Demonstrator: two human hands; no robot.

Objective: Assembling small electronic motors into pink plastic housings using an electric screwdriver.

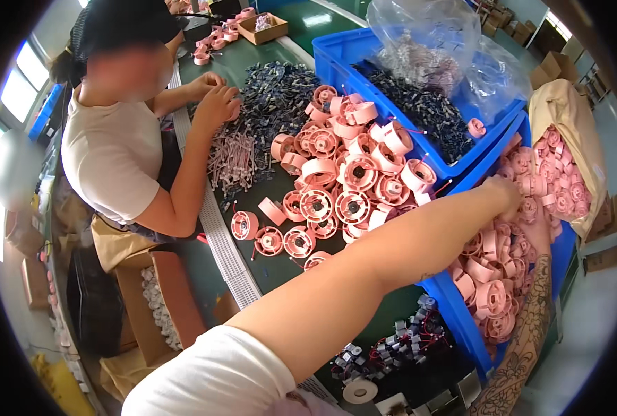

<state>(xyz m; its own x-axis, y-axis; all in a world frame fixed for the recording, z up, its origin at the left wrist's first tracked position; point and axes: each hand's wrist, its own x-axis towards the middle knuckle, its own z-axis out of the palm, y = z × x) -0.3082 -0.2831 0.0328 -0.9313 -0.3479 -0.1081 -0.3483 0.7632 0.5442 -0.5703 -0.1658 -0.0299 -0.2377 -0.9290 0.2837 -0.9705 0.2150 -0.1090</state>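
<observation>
My left hand [504, 197] reaches across to the right and is curled down among pink round plastic housings [492, 298] in a blue bin [461, 320]. What its fingers hold, if anything, is hidden. Close beside it, my right hand [534, 227] is in the same heap, below the mouth of a tan sack [577, 125]. Its fingers blend into the pink parts, so I cannot tell how they are closed. More pink housings [559, 177] lie at the sack's mouth and meet those in the bin.
A pile of pink housings with dark centres [353, 208] covers the green bench, beside heaps of small dark parts [280, 90]. Behind stands another blue bin [336, 62] with a clear plastic bag [426, 35]. Small metal motors [398, 340] lie nearer. A co-worker [114, 152] handles parts at the left.
</observation>
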